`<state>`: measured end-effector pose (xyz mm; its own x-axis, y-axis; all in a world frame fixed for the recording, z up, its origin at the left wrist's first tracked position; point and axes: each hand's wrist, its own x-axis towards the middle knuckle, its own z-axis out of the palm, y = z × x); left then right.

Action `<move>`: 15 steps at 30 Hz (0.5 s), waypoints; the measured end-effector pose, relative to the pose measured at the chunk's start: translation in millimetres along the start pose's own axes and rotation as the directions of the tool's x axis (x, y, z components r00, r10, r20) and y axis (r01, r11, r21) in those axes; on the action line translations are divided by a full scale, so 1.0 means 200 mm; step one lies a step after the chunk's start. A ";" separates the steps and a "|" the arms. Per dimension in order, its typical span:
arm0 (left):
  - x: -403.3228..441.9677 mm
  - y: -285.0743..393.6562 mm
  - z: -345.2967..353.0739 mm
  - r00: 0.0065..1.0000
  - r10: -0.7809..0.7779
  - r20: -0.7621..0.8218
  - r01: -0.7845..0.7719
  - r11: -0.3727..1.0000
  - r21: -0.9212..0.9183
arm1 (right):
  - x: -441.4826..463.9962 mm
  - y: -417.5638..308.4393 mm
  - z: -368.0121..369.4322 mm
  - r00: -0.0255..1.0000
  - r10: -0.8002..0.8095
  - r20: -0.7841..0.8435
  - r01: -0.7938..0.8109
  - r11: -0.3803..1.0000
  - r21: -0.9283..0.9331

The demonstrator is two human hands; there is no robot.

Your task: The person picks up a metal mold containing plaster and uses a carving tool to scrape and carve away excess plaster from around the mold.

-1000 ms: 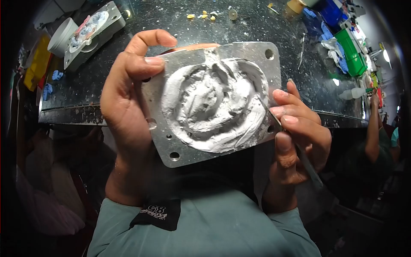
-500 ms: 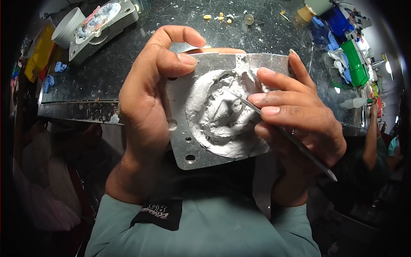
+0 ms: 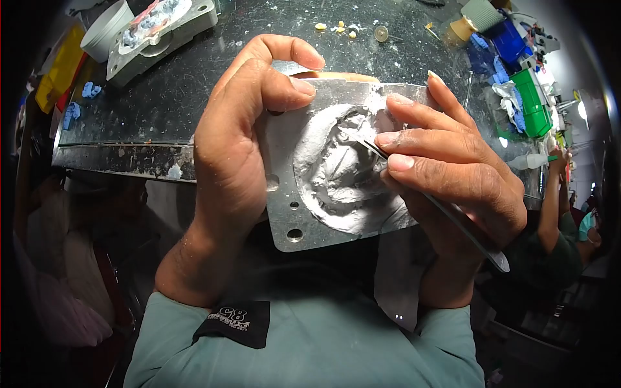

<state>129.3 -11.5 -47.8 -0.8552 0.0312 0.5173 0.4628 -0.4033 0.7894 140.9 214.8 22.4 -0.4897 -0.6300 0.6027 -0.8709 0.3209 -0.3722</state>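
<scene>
My left hand (image 3: 239, 123) grips the left and upper edge of a flat metal plate (image 3: 284, 216) with holes near its corners. White plaster-like material (image 3: 323, 207) with grooves and a raised middle fills the round centre of the plate. In my right hand (image 3: 453, 161) is a thin metal tool (image 3: 469, 236), pinched between thumb and fingers. Its tip rests on or just over the upper middle of the white material. My right fingers cover the right part of the plate.
A second metal piece (image 3: 158, 55) with pinkish and bluish filling lies at the upper left beside a white cup (image 3: 107, 32). Small yellowish bits (image 3: 321, 26) and a round disc (image 3: 381, 33) lie beyond the plate. A green bin (image 3: 532, 103) and another person's arm (image 3: 550, 200) are at right.
The plate and my left hand have shifted right. My right hand has moved from the plate's right edge over the white material, bringing the tool tip to its upper middle.
</scene>
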 end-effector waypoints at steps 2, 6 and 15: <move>0.00 -0.01 0.00 1.000 0.003 -0.001 -0.003 1.000 -0.029 | 0.00 -0.01 0.00 1.000 0.004 0.001 -0.004 1.000 -0.011; 0.00 -0.01 -0.01 1.000 -0.008 0.009 0.008 1.000 -0.006 | -0.01 -0.03 0.03 1.000 0.009 -0.021 -0.010 0.999 -0.054; 0.00 0.00 0.03 0.994 -0.073 -0.075 0.073 0.997 -0.005 | -0.04 -0.02 0.07 0.997 -0.039 -0.066 0.031 0.993 -0.118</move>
<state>131.3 -6.1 -45.0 -0.9020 -0.0083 0.4316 0.3977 -0.4047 0.8234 148.0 208.7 9.4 -0.4572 -0.5940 0.6619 -0.8844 0.3824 -0.2676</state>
